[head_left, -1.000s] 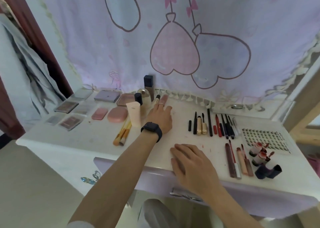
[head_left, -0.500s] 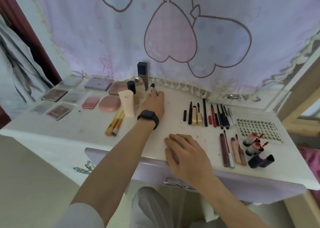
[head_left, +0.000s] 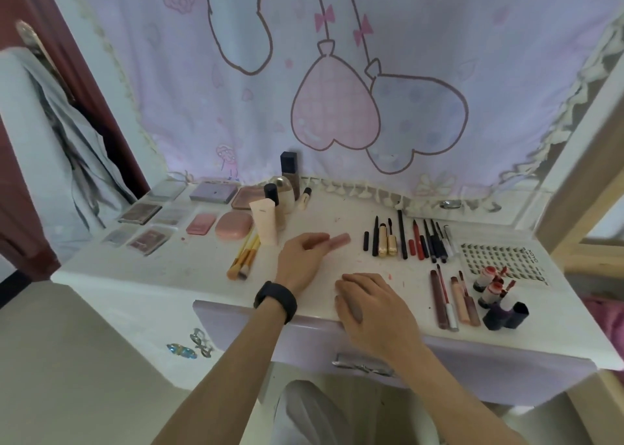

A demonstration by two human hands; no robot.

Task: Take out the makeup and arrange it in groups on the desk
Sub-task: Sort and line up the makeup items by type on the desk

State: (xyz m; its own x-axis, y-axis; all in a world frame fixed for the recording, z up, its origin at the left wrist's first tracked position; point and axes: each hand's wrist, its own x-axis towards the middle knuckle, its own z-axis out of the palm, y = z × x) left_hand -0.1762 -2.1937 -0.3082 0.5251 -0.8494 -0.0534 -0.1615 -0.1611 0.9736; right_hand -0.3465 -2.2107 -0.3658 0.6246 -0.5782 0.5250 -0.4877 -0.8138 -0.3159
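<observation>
Makeup lies in groups on the white desk (head_left: 162, 275). Palettes (head_left: 140, 213) and pink compacts (head_left: 233, 225) are at the left. Bottles and a cream tube (head_left: 265, 220) stand at the back, with a small concealer tube (head_left: 305, 198) lying beside them. Brushes (head_left: 243, 259) lie in front. Pencils and mascaras (head_left: 405, 238) form a row at the right, above lip glosses (head_left: 456, 297) and lipsticks (head_left: 494, 292). My left hand (head_left: 307, 259), with a black watch on the wrist, hovers empty over the desk's middle with fingers extended. My right hand (head_left: 371, 304) rests flat on the front edge.
A sheet of false lashes (head_left: 499, 262) lies at the far right. A lilac drawer front (head_left: 304, 340) with a metal handle sits under my hands. A printed pink curtain (head_left: 337, 90) hangs behind the desk. Clothes hang at the left.
My left hand has let go of the small concealer tube by the bottles and drawn back toward the desk's middle. My right hand has stayed on the front edge.
</observation>
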